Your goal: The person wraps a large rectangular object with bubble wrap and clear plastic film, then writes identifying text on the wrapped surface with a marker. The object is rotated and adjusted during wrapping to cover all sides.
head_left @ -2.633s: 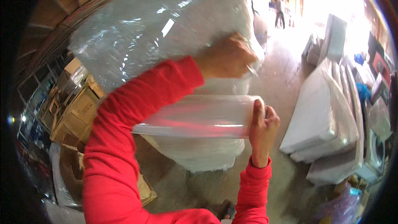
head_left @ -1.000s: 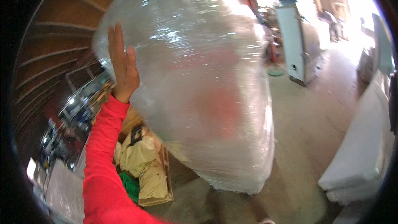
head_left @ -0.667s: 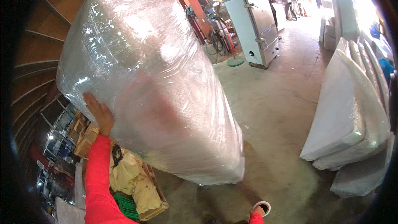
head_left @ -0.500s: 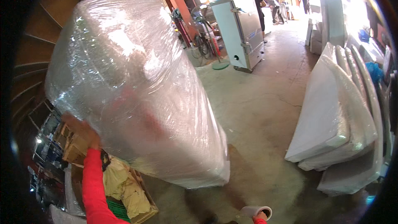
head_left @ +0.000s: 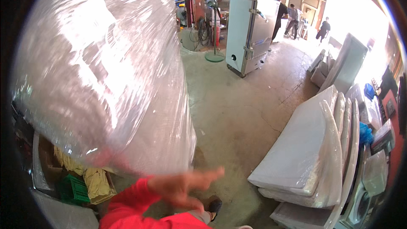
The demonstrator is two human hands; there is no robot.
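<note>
A tall bundle wrapped in clear plastic film (head_left: 106, 72) fills the left of the view, its surface creased and glaring. Across the front of its lower end reaches my left hand (head_left: 182, 185), in a red sleeve, slightly blurred. Its fingers stretch to the right, apart, with nothing held; whether it touches the wrap I cannot tell. My right hand is out of sight. Only a sliver of the pale film roll's rim (head_left: 245, 227) shows at the bottom edge. My shoe (head_left: 215, 205) is on the concrete floor.
Wrapped white panels (head_left: 296, 144) lean at the right. A steel cabinet on casters (head_left: 250, 34) stands ahead, beside a standing fan (head_left: 215, 55). Lower left are a green crate (head_left: 74, 188) and yellowish cloth (head_left: 96, 182). Several people (head_left: 292, 21) are far back.
My left hand has moved from the bundle's left side rightward across its lower front. The view has shifted, the bundle looms closer, and my right hand with the roll has dropped out of view.
</note>
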